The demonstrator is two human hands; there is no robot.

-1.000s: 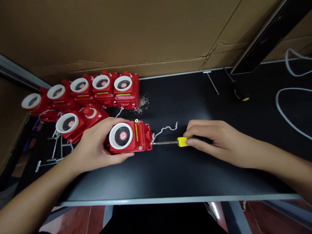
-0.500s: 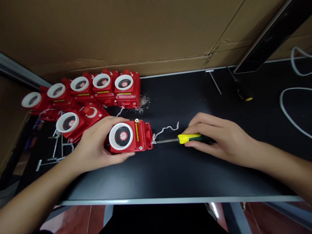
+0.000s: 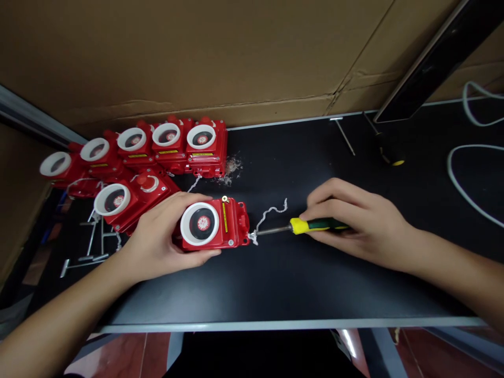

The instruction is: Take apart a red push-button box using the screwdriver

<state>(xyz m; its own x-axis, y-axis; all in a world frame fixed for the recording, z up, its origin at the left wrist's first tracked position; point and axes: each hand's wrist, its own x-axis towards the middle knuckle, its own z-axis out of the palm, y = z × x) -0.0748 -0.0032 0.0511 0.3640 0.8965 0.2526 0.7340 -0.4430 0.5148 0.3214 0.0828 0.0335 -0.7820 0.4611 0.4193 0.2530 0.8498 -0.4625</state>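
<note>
Your left hand point(image 3: 157, 241) fingers clamp the red box point(image 3: 214, 226) on the table point(image 3: 275, 283). Your right hand point(image 3: 354, 223) grips the screwdriver point(image 3: 299, 227), tip at its side; 7 boxes point(image 3: 157, 149) wait stacked behind.

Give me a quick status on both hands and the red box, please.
Left hand grips red box on black table. Right hand holds screwdriver, tip at box's right side by white string. Nothing between them.

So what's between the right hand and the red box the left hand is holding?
In the head view, the screwdriver bridges it: its metal shaft runs from the right hand to the side of the red box, past a twisted white string on the black table.
</note>
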